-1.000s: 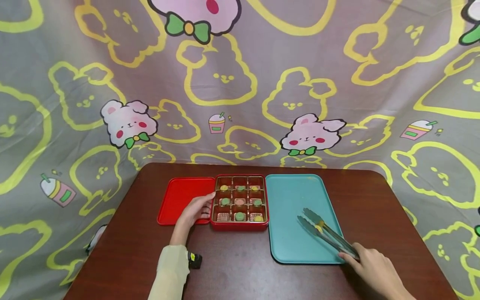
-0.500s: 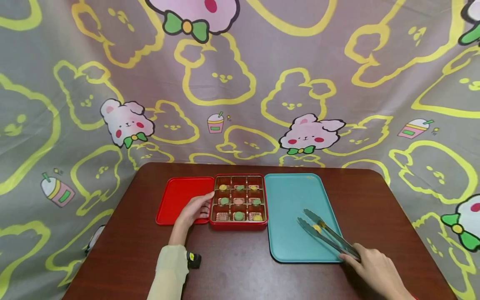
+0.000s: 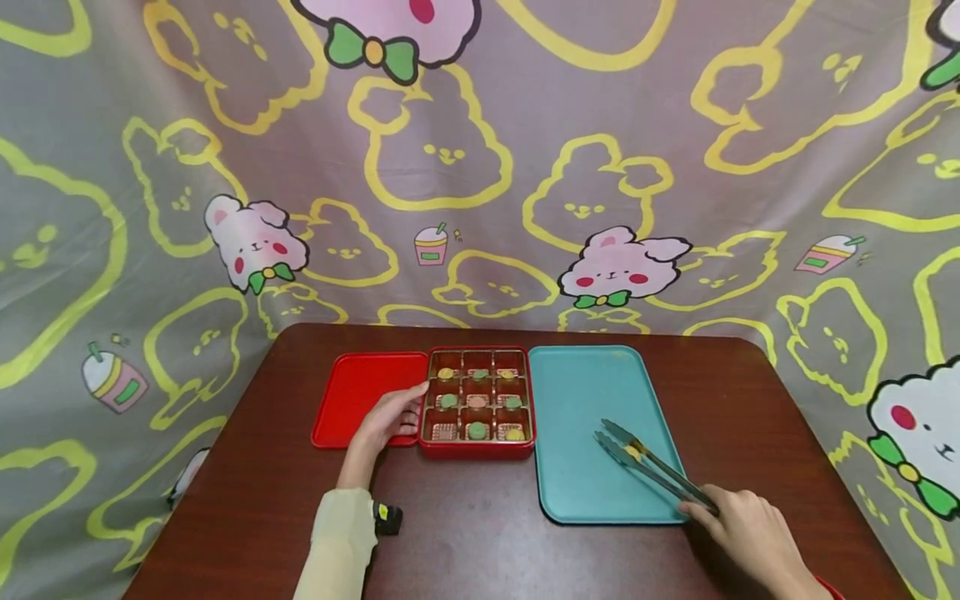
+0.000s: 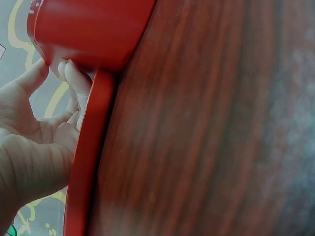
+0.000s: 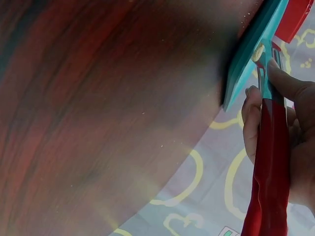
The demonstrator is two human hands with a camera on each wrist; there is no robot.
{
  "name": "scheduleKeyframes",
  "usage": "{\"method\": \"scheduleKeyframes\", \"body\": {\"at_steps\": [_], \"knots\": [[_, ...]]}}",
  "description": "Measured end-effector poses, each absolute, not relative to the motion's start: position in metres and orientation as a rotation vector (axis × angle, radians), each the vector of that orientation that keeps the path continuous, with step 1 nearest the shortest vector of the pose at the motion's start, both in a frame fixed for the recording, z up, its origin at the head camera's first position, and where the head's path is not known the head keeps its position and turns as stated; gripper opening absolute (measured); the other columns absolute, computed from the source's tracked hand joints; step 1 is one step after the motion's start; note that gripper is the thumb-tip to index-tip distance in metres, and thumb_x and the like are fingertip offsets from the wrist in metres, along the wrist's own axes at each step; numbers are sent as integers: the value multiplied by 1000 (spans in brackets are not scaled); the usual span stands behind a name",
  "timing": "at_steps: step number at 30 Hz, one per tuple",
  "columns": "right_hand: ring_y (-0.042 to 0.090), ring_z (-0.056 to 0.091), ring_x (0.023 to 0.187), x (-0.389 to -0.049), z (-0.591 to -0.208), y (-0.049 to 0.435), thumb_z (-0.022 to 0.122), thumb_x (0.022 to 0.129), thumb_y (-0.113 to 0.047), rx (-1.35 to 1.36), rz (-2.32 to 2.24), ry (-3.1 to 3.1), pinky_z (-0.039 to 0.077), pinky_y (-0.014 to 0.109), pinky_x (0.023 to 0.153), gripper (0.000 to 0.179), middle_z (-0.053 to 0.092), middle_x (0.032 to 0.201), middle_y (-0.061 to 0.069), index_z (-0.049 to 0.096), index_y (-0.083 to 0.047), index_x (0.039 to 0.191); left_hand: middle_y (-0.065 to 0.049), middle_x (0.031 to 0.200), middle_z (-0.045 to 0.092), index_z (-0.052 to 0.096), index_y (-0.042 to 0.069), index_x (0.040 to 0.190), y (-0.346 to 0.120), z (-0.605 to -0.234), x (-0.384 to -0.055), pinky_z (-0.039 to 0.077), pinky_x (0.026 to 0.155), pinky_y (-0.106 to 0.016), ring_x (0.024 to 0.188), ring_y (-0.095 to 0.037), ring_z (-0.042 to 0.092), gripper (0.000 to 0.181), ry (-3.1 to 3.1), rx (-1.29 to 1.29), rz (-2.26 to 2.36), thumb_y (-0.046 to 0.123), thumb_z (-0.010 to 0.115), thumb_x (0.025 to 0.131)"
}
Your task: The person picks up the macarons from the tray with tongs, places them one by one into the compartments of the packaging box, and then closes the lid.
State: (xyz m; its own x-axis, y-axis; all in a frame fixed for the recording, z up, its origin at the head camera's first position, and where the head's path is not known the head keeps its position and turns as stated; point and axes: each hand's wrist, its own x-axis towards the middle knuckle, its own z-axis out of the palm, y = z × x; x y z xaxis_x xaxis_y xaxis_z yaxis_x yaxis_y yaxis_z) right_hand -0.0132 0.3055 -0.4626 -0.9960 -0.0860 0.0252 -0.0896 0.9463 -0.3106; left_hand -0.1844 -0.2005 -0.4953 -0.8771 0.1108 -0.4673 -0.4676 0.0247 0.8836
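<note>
My right hand [image 3: 750, 533] grips a pair of metal tongs [image 3: 667, 481] by the rear part, over the front right of the teal tray [image 3: 585, 492]. Between the tong arms lies a small round yellow cookie [image 3: 632, 454], also visible beside the tongs in the right wrist view. My left hand [image 3: 390, 419] lies over the right part of the red lid [image 3: 352, 383], its fingertips at the left wall of the red box [image 3: 476, 452]. In the left wrist view its fingers [image 4: 76, 78] touch the box's side. Inside the box, green, yellow and pink cookies sit in separate compartments.
The lid, box and tray stand side by side along the back of the brown table [image 3: 450, 533]. The box's front left compartment [image 3: 445, 432] shows only its patterned bottom. A printed curtain [image 3: 480, 167] rises behind the table and at both sides.
The tong arms have drawn a little closer together around the yellow cookie. My left hand stays at the box, and the box, lid and tray keep their places.
</note>
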Motion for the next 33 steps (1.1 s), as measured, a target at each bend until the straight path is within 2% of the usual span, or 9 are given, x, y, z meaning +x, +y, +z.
{"method": "scheduleKeyframes", "body": {"at_steps": [13,19,28,33], "knots": [[15,38,53,-17,-456,306,83,88,-29,197,458,-2957,33,37,48,32,36,57,-8,55,-20,74,-1,75,60,69,8,92,-201,-494,-186,53,59,-25,63,-13,57,35,1907,-385,1921,41,66,101],[14,36,51,-22,-452,302,85,85,-25,240,436,-2870,31,35,46,32,33,56,-10,55,-20,74,-1,74,60,70,8,91,-202,-496,-185,53,59,-25,63,-13,57,33,1900,-403,1922,39,67,101],[7,34,50,-35,-438,283,85,85,-29,261,464,-2833,30,29,46,29,33,54,-13,60,-19,75,-1,75,60,68,9,89,-201,-494,-185,53,59,-25,63,-13,57,35,1897,-394,1912,42,67,101],[0,26,48,-46,-432,262,85,85,-29,340,515,-2778,25,24,44,41,27,55,-16,48,-23,67,-1,76,60,68,10,89,-200,-494,-185,53,59,-24,63,-12,57,35,1899,-378,1905,42,66,101]]}}
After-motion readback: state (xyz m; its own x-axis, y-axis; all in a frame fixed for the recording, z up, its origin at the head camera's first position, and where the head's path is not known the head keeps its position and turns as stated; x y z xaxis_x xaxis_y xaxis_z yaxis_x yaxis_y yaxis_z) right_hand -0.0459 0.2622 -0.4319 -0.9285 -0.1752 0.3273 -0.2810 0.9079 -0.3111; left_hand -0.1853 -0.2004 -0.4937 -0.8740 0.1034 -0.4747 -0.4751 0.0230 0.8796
